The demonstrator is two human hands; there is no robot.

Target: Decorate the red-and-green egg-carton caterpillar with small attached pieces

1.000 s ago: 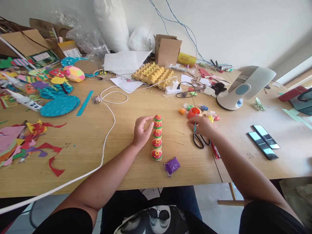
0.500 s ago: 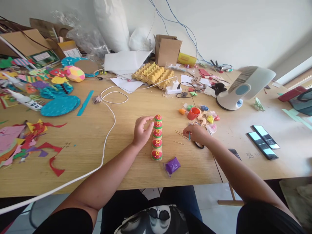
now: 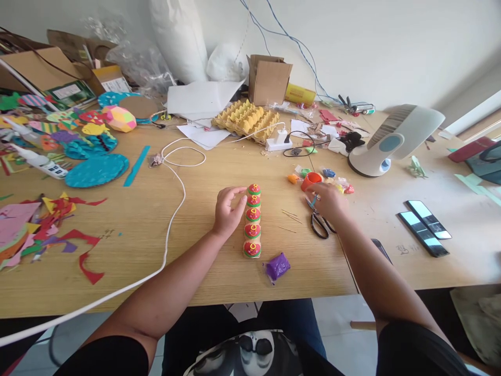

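Observation:
A strip of several joined tan cups [image 3: 252, 215], decorated with red, green and yellow clay, stands lengthwise before me. At its far left side is my left hand [image 3: 227, 210], thumb and fingers apart, with the tips at or against the strip. My right hand [image 3: 331, 201] is closed on a thin blue stick-like tool [image 3: 312, 201], beside the red cup [image 3: 311, 180]; its fingers partly hide the tool. Black-handled scissors [image 3: 320, 226] lie just below that hand, partly covered. Several toothpicks [image 3: 291, 215] lie between the strip and the scissors.
A purple clay packet [image 3: 277, 267] lies near the front edge. Colourful clay packets [image 3: 340, 184] surround the red cup. A white fan [image 3: 387, 141] and phones [image 3: 425, 230] are at right. A white cable [image 3: 168, 235] crosses the left side, near paper scraps [image 3: 47, 230].
My right hand has moved away from the toothpicks, up and right toward the red cup, with the blue tool still in it. The scissors show more fully. My left hand is unmoved.

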